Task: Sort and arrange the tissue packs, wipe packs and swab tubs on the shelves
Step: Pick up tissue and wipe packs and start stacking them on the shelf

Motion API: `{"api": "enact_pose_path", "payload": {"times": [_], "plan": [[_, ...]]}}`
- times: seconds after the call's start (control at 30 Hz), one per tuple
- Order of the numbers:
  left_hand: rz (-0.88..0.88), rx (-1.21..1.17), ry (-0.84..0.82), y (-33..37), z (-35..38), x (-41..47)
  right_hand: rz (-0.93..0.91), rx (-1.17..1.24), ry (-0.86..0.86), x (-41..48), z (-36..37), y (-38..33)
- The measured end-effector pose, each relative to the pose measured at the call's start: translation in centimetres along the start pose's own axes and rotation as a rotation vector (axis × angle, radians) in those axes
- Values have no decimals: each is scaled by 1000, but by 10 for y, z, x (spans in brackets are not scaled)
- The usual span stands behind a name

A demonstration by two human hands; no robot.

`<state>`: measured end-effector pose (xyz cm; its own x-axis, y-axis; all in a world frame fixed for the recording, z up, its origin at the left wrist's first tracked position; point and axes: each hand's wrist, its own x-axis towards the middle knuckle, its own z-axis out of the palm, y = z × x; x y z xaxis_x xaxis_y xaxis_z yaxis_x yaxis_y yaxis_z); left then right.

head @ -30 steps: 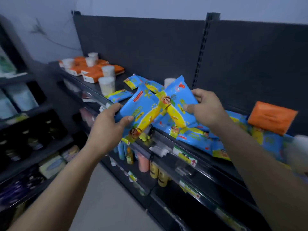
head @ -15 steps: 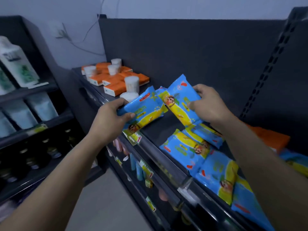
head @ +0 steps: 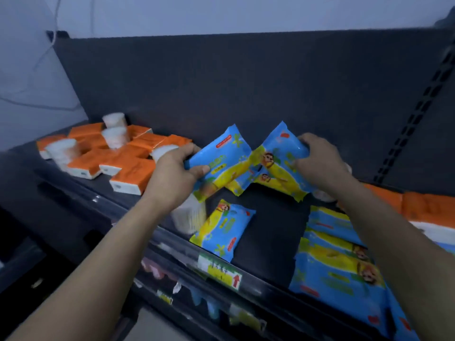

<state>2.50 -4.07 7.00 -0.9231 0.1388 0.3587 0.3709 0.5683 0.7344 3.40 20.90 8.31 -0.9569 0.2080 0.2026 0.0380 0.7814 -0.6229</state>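
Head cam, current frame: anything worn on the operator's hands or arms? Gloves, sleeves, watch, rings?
Nothing worn that shows. Left hand and right hand are bare, no gloves; no rings visible, though the frame is dim and blurred. The left forearm and right forearm are bare to the frame edge: no cuffs, watch, band or markings.

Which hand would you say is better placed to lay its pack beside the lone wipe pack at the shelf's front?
Probably the left hand: its blue plastic wipe pack hangs closest to the lone blue-and-yellow pack; the right hand is farther off.
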Motion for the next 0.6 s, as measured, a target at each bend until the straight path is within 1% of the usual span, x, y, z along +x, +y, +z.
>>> {"api": "enact_pose_path", "payload": {"times": [0.13, 0.3, 0.37, 0.5, 0.6], "plan": [[83, -95, -118, -10, 1, 46, 65, -56, 50, 2, 11, -2], [152, -25, -226, -15, 16, 84, 135, -111, 42, 16, 15, 7], [139, 61, -291, -27, 23, 97, 139, -166, -16, 27, 17, 9], [69, 299, -465, -61, 37, 117, 113, -250, -217, 43, 28, 18], [-12, 437, -533, -80, 48, 127, 115, -316, -321, 55, 41, 27]]}}
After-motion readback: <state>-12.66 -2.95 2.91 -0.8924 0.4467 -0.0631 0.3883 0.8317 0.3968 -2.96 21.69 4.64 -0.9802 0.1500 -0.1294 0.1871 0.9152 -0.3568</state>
